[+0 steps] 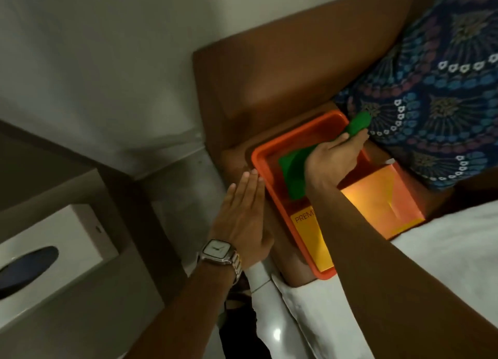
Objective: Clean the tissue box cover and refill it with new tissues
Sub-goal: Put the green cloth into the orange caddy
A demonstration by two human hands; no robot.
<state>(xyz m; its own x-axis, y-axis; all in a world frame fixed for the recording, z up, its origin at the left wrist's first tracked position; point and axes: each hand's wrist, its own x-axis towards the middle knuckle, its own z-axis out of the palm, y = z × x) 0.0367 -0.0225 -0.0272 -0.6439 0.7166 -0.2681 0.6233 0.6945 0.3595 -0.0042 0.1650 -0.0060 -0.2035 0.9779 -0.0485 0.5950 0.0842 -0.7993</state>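
An orange tray [258,153] lies on the bed by the headboard. In it are a green cloth [292,175] and a yellow tissue pack [377,205] printed "PREM…". My right hand [334,156] reaches over the tray and is closed around the green cloth, one end of which sticks out past my fingers towards the pillow. My left hand [242,218], with a watch on the wrist, is flat with fingers straight, just left of the tray's rim and holding nothing. The white tissue box cover [62,253], with a dark oval slot, stands on the side table at lower left.
A brown padded headboard [296,62] rises behind the tray. A blue patterned pillow [431,89] lies to its right. White bedding [444,251] covers the lower right. The beige side table [80,318] stands against the wall at left.
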